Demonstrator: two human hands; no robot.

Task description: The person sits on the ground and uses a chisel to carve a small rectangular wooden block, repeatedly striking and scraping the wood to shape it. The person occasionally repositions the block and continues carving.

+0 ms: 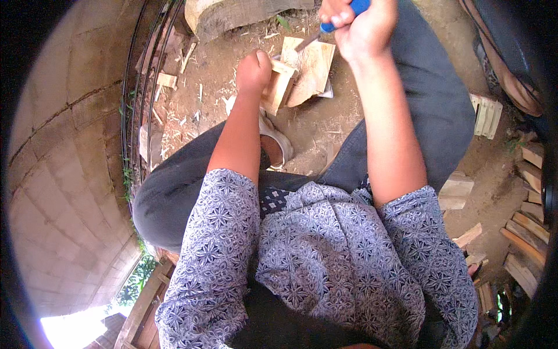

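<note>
My left hand point(254, 71) is closed around the edge of a small pale wooden piece with a raised rim, like a shallow box or frame point(276, 96). Under and beside it lies a flat light wooden board point(317, 65), low over the dirt. At the upper right, my right hand point(365, 32) grips a blue-handled tool with a narrow metal blade point(308, 42). The blade slants down to the left, its tip at the board's upper part close to the wooden piece. Whether the tip touches the wood I cannot tell. My right fingers partly cover the handle.
Wood chips point(185, 125) litter the dirt floor, and a large pale log or block point(244, 16) lies ahead. A curved wall point(70, 134) rises at left beside dark rods point(129, 99). Stacked wood pieces point(526, 235) stand at right, near another person's arm point(511, 87).
</note>
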